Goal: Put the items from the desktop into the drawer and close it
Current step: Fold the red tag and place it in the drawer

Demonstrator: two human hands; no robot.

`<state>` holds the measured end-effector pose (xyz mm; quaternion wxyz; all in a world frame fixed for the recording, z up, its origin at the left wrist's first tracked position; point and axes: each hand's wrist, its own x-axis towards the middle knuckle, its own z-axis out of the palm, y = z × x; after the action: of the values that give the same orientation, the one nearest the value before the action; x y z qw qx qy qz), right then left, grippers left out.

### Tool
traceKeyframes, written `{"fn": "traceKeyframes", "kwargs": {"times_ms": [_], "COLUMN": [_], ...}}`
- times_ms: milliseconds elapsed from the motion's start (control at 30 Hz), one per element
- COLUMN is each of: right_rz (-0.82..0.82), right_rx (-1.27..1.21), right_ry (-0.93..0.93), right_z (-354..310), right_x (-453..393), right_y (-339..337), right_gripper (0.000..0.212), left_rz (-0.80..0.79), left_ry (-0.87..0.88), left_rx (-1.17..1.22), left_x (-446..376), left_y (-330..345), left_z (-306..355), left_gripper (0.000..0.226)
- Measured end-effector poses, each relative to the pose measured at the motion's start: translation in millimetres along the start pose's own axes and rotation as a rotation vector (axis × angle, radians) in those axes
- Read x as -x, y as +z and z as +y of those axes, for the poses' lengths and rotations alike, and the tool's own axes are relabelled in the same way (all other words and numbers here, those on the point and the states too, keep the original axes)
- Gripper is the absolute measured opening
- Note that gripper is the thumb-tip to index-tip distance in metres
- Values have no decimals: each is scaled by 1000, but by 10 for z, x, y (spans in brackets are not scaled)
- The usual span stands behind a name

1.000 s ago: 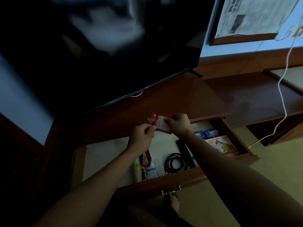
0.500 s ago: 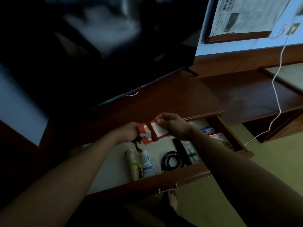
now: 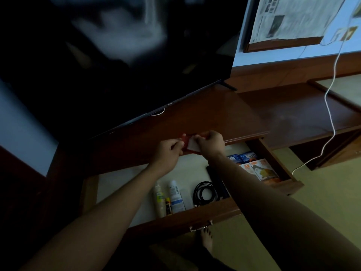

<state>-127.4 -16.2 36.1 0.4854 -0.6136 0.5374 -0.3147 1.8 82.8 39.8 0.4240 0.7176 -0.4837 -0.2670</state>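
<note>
A small red pouch with a white card face (image 3: 190, 144) is pinched between both my hands just above the desk's front edge. My left hand (image 3: 168, 151) grips its left side and my right hand (image 3: 211, 142) grips its right side. Below them the wooden drawer (image 3: 195, 216) stands pulled out. Inside lie two tubes (image 3: 168, 198), a coiled black cable (image 3: 205, 193), a black remote (image 3: 216, 182) partly hidden by my right arm, and coloured boxes (image 3: 259, 169) at the right end.
A large dark TV screen (image 3: 117, 65) stands on the brown desktop (image 3: 205, 116) behind my hands. A white cable (image 3: 330, 106) hangs across the lower shelf at right. A bare foot (image 3: 206, 239) shows under the drawer's metal handle (image 3: 201, 226).
Both hands have lifted the red pouch from over the open drawer back up to the desk's front edge. The drawer has stayed open.
</note>
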Motion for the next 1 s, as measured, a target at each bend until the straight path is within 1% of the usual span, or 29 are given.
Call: {"fn": "traceKeyframes", "kwargs": {"times_ms": [100, 200, 267, 333, 400, 500, 533, 600, 667, 733, 800, 833, 900, 1000], "right_rz": [-33, -82, -154, -273, -385, -491, -522, -571, -601, -643, -685, -709, -754, -801], "right_rx": [-316, -547, -663, -732, -727, -750, -754, -737, -714, -690, -681, -688, -673, -463], "right_ry": [202, 338, 440, 549, 629, 705, 726, 750, 766, 772, 772, 768, 753, 663], "right_z": [-14, -68, -100, -112, -88, -46, -36, -18, 2, 7, -10, -16, -21, -32], "right_x": [-13, -2, 1, 7, 14, 56, 79, 102, 104, 104, 123, 132, 160, 210], "right_y": [13, -25, -45, -55, -41, 3, 16, 41, 62, 66, 61, 60, 51, 34], "right_gripper": [20, 21, 23, 25, 24, 13, 13, 19, 29, 34, 35, 35, 35, 39], "left_rz": [25, 5, -8, -19, -20, 28, 59, 122, 177, 198, 147, 110, 68, 68], "left_ry": [-90, -211, -275, -311, -293, -207, -181, -138, -117, -103, -73, -58, -60, -100], "left_rx": [177, 399, 561, 653, 637, 523, 473, 358, 274, 233, 242, 273, 354, 405], "left_x": [99, 210, 240, 218, 188, 109, 82, 45, 25, 21, 18, 19, 44, 75], "left_y": [117, 148, 119, 61, 1, -47, -52, -50, -45, -63, -97, -111, -133, -154], "left_z": [-164, -197, -193, -233, -267, -251, -225, -173, -179, -207, -243, -264, -255, -280], "left_gripper": [32, 24, 19, 16, 14, 8, 6, 4, 18, 36, 54, 58, 56, 43]}}
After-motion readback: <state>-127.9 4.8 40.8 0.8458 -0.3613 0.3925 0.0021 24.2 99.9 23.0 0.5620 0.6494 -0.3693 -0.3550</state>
